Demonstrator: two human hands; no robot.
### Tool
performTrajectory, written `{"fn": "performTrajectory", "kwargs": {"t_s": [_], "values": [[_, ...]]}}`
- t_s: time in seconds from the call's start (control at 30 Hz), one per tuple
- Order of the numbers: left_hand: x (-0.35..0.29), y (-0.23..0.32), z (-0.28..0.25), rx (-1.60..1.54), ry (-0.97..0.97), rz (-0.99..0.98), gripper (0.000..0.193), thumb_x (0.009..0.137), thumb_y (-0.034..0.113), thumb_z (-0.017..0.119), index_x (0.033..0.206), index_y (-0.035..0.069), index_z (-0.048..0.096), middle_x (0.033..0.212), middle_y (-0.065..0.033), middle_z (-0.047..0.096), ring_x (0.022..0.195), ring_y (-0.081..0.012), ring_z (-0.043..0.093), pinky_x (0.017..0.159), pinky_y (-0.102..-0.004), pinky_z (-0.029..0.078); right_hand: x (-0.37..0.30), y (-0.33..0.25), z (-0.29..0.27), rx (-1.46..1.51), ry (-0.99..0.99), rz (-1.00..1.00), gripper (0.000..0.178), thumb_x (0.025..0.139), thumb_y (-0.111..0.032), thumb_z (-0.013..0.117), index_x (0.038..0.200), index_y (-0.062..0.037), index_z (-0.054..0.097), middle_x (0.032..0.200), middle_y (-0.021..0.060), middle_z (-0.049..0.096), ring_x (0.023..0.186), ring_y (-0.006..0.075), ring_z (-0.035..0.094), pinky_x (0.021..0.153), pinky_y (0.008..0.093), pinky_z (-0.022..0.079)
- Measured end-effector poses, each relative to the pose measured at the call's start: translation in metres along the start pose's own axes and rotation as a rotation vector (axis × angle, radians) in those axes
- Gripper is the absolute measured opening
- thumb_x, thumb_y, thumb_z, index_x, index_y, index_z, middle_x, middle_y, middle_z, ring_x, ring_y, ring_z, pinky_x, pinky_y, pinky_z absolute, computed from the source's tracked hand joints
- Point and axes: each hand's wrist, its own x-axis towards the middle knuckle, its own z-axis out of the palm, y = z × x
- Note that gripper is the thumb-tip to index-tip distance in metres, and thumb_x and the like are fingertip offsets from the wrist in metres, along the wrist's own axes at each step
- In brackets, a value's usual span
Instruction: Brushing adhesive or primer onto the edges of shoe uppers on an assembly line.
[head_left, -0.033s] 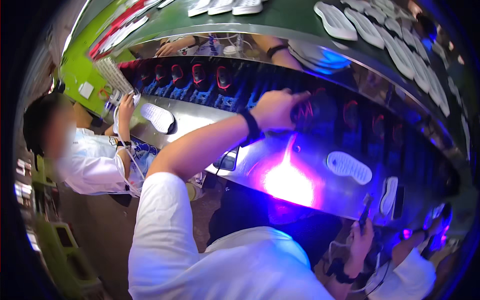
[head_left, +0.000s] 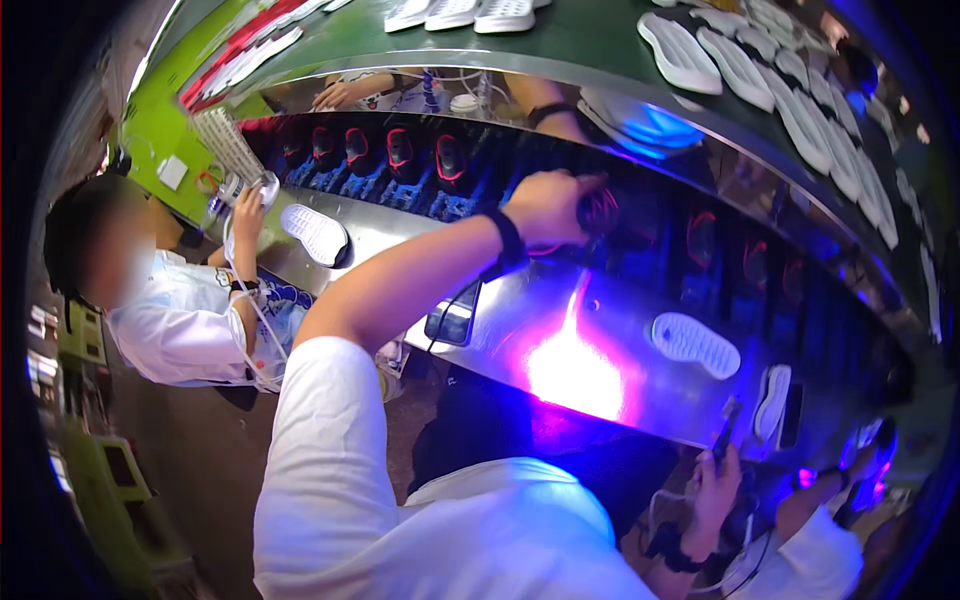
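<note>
My left hand (head_left: 545,208) reaches far over the bench to the row of dark shoes. Its fingers are closed round a dark shoe upper (head_left: 600,212) with red lines, seen only in part behind the hand. Low at the right, my right hand (head_left: 716,488) grips a brush (head_left: 727,425) by its dark handle, head upward. Just right of the brush lies a white sole (head_left: 771,402), beside a dark flat object (head_left: 791,416). Another white sole (head_left: 696,345) rests on the metal bench (head_left: 490,335), between my two hands.
More red-trimmed shoes (head_left: 450,158) line the dark conveyor. Above it, a green shelf (head_left: 580,25) carries white soles (head_left: 680,52). A co-worker (head_left: 180,320) sits at left near another sole (head_left: 316,235); a second person's sleeve (head_left: 815,555) shows at lower right. A phone (head_left: 452,318) lies by my left forearm.
My left hand's outstretched index finger has curled in, and the hand has closed on the dark shoe upper. My right hand with the brush has shifted slightly down and left in view.
</note>
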Motion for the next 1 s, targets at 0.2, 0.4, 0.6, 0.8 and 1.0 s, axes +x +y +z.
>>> {"fn": "performTrajectory", "kwargs": {"t_s": [0.2,0.4,0.6,0.8,1.0], "values": [[0.078,-0.191,0.069,0.177,0.145,-0.466,0.047,0.088,0.036,0.057,0.128,0.013,0.064,0.128,-0.014,0.065,0.118,-0.0308,0.063,0.098,-0.0413,0.052,0.013,-0.007,0.025,0.037,-0.025,0.097,0.037,0.098,-0.009,0.058,0.134,-0.0055,0.053,0.08,0.0016,0.061,0.054,0.0025,0.048,0.044,0.0177,0.034],[0.125,-0.192,0.112,0.06,0.018,-0.58,0.048,0.091,0.034,0.055,0.134,0.013,0.059,0.13,-0.013,0.064,0.123,-0.0283,0.061,0.099,-0.041,0.051,0.019,0.008,0.023,0.054,0.024,0.107,0.037,0.097,-0.007,0.058,0.134,-0.0039,0.051,0.082,0.0029,0.063,0.052,0.0034,0.048,0.044,0.0181,0.033],[0.184,-0.044,0.177,-0.038,0.155,-0.447,0.051,0.091,0.035,0.056,0.137,0.013,0.056,0.131,-0.013,0.064,0.124,-0.0285,0.06,0.099,-0.0417,0.051,0.019,0.016,0.025,0.041,0.072,0.102,0.04,0.097,-0.007,0.06,0.135,-0.0055,0.051,0.085,0.0018,0.064,0.053,0.0035,0.048,0.045,0.0182,0.035],[0.189,-0.006,0.182,-0.128,0.091,-0.427,0.046,0.089,0.035,0.057,0.126,0.009,0.064,0.125,-0.0175,0.066,0.114,-0.0318,0.065,0.095,-0.0451,0.053,0.012,-0.006,0.027,0.037,0.041,-0.002,0.03,0.098,-0.008,0.058,0.127,-0.0054,0.053,0.082,0.0035,0.064,0.053,0.0045,0.05,0.043,0.0196,0.037],[0.142,-0.025,0.118,-0.328,0.052,-0.328,0.035,0.087,0.032,0.06,0.108,0.006,0.069,0.108,-0.0187,0.071,0.106,-0.0347,0.067,0.092,-0.0451,0.053,0.024,0.024,0.015,0.077,0.043,0.085,0.028,0.097,-0.007,0.059,0.125,-0.0067,0.055,0.085,0.0026,0.064,0.055,0.0046,0.049,0.047,0.0197,0.037]]}}
